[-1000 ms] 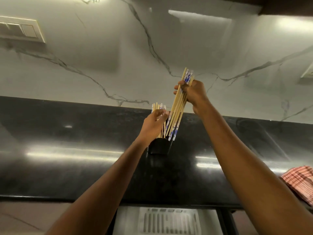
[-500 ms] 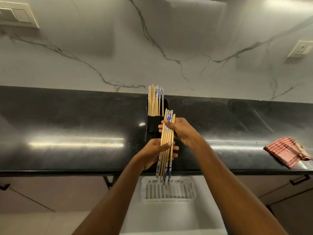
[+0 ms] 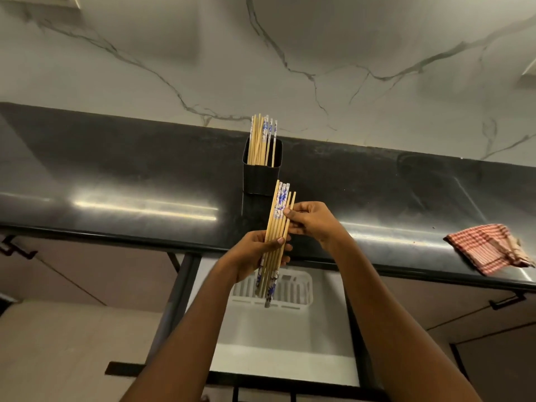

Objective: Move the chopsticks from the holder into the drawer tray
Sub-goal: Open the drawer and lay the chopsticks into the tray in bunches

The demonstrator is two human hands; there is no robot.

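Both our hands, left [image 3: 251,256] and right [image 3: 311,220], closed around one chopstick bundle [image 3: 277,227], holder [image 3: 262,175] just beyond, tray [image 3: 301,288] beneath.

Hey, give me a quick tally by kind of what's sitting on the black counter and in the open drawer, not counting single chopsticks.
Black holder: 1
Checked cloth: 1
White drawer tray: 1
Chopstick bundles: 2, one in the holder, one held in both hands
Total: 5

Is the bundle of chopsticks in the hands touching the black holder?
Apart. The head view shows the bundle held in front of the holder, whose wall shows no contact.
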